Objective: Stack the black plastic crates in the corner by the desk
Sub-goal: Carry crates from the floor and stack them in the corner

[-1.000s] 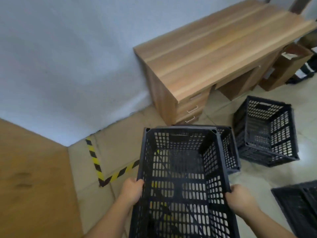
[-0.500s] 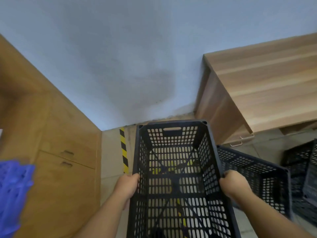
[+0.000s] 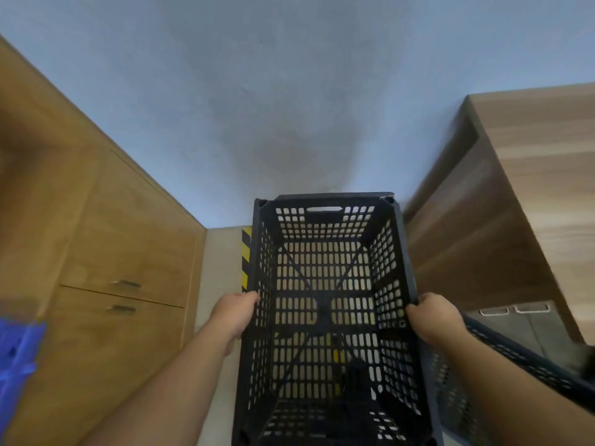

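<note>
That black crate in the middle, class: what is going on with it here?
A person grips the black crate by its two long sides, left hand on one rim and right hand on the other. It is held in the gap between the wooden cabinet and the desk, near the wall. A second crate sits just to its right.
</note>
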